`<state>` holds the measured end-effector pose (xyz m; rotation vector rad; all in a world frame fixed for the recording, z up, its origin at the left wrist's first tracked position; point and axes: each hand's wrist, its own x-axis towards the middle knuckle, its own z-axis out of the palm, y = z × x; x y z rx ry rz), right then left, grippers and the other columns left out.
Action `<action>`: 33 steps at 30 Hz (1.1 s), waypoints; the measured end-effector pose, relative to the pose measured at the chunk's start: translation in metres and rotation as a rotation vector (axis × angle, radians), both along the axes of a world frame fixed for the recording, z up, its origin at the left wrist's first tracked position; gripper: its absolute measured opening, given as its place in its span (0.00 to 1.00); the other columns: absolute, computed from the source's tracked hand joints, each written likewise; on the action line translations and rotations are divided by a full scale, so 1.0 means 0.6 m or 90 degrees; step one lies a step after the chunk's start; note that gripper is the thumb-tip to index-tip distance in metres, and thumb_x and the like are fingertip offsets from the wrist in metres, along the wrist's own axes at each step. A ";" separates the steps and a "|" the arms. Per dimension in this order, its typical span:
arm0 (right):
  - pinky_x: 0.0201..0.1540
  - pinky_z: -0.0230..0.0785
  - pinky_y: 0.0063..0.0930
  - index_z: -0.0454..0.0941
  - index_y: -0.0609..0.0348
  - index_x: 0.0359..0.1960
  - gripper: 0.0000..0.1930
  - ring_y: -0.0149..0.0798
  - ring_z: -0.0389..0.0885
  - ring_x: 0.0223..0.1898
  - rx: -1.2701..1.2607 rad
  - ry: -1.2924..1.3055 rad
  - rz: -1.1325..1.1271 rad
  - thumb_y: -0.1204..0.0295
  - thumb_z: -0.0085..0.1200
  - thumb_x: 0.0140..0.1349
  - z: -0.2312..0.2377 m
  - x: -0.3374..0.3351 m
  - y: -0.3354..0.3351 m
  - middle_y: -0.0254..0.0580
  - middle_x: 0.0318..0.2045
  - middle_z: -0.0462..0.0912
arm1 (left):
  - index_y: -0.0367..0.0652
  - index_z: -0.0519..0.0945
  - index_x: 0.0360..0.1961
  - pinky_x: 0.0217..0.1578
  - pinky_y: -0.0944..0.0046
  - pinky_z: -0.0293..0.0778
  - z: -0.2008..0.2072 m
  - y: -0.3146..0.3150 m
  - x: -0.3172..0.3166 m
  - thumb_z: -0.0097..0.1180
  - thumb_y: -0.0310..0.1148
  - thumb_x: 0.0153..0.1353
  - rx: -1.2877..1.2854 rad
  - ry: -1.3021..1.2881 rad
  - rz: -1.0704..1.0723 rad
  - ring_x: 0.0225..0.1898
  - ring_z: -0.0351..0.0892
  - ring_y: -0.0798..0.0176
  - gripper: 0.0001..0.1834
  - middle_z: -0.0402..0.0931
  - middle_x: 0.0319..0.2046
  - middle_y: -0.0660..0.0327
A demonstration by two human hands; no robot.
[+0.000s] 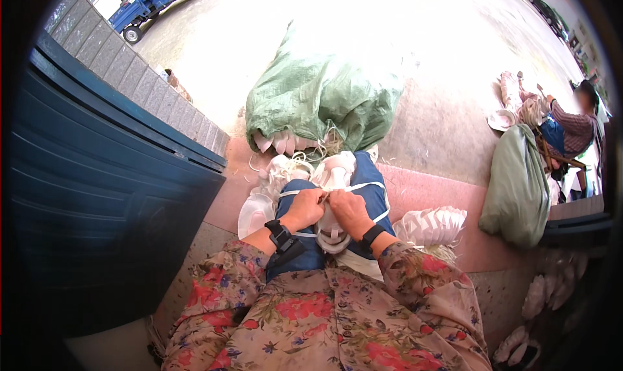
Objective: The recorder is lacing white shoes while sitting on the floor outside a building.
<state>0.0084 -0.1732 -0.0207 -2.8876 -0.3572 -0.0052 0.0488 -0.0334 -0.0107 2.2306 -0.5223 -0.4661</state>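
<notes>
Working the white strap (367, 185) at mid-frame: left hand (306, 209) and right hand (350, 212) almost touching, both narrow, fingers curled in on the strap. Exact pinch hidden behind the knuckles, can't tell how much tail each has. Pale bundle (337, 171) is at frame center, lying lengthwise between the blue-clad legs (371, 202), partly under the hands. Main risk, my read: uneven pull. If one hand draws harder, the bundle could roll or skew against a leg. Too much tension might crease the pieces, which look thin; too little and the strap could slide off. Slack loops also lie across both thighs, so a loop could snag on a knee or get trapped under the bundle. Second risk: mix-up with the loose strap pile (293, 167) just above and left of the hands; grabbing a wrong end there would tangle things. If the knees part, the bundle loses side support and may drop. Elbow swing to the right could bump the ribbed stack (431, 227) right of center. Green sack (324, 95), upper center, sits near the knees; a forward kick might spill pieces from its mouth.
</notes>
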 end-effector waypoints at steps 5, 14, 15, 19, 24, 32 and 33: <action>0.23 0.71 0.27 0.71 0.58 0.23 0.02 0.38 0.79 0.24 0.007 -0.042 0.000 0.75 0.46 0.49 0.004 -0.006 0.002 0.40 0.22 0.75 | 0.33 0.76 0.35 0.29 0.64 0.71 0.005 0.003 0.004 0.50 0.28 0.49 -0.019 0.134 0.006 0.27 0.77 0.55 0.13 0.77 0.26 0.48; 0.23 0.70 0.31 0.73 0.60 0.21 0.05 0.42 0.78 0.23 0.069 0.008 0.003 0.73 0.47 0.48 0.018 0.001 -0.004 0.46 0.20 0.77 | 0.36 0.74 0.38 0.27 0.62 0.70 0.005 -0.001 -0.009 0.56 0.32 0.46 0.027 0.033 0.025 0.28 0.76 0.55 0.17 0.75 0.25 0.51; 0.23 0.70 0.32 0.74 0.60 0.20 0.06 0.43 0.78 0.23 0.071 0.047 -0.019 0.72 0.47 0.48 0.024 -0.002 -0.009 0.47 0.19 0.77 | 0.36 0.74 0.38 0.27 0.62 0.70 0.009 -0.001 -0.013 0.56 0.32 0.46 0.030 0.011 0.029 0.28 0.76 0.55 0.17 0.75 0.25 0.51; 0.27 0.69 0.40 0.74 0.65 0.17 0.13 0.51 0.77 0.24 0.141 0.160 -0.027 0.66 0.47 0.46 0.044 -0.021 -0.029 0.53 0.19 0.76 | 0.41 0.71 0.41 0.32 0.58 0.70 0.025 0.000 -0.030 0.58 0.34 0.45 0.069 -0.146 0.027 0.33 0.73 0.51 0.20 0.71 0.30 0.54; 0.31 0.67 0.41 0.74 0.68 0.24 0.15 0.57 0.75 0.27 0.338 0.271 -0.132 0.64 0.47 0.48 0.031 -0.017 -0.059 0.61 0.22 0.74 | 0.41 0.75 0.31 0.31 0.58 0.70 0.026 -0.017 -0.016 0.53 0.31 0.50 0.081 -0.154 -0.158 0.32 0.72 0.50 0.07 0.70 0.28 0.55; 0.35 0.65 0.20 0.74 0.63 0.39 0.11 0.28 0.72 0.30 0.970 0.345 -0.437 0.72 0.41 0.60 0.022 -0.020 -0.092 0.30 0.29 0.73 | 0.36 0.76 0.26 0.28 0.59 0.69 0.050 -0.067 -0.031 0.53 0.30 0.50 -0.130 -0.168 -0.123 0.27 0.73 0.51 0.07 0.72 0.24 0.53; 0.35 0.65 0.20 0.74 0.63 0.39 0.11 0.28 0.72 0.30 0.975 0.361 -0.416 0.72 0.41 0.60 0.026 -0.025 -0.091 0.30 0.29 0.73 | 0.35 0.76 0.26 0.28 0.60 0.69 0.055 -0.070 -0.033 0.53 0.30 0.50 -0.159 -0.124 -0.060 0.25 0.73 0.51 0.07 0.72 0.23 0.52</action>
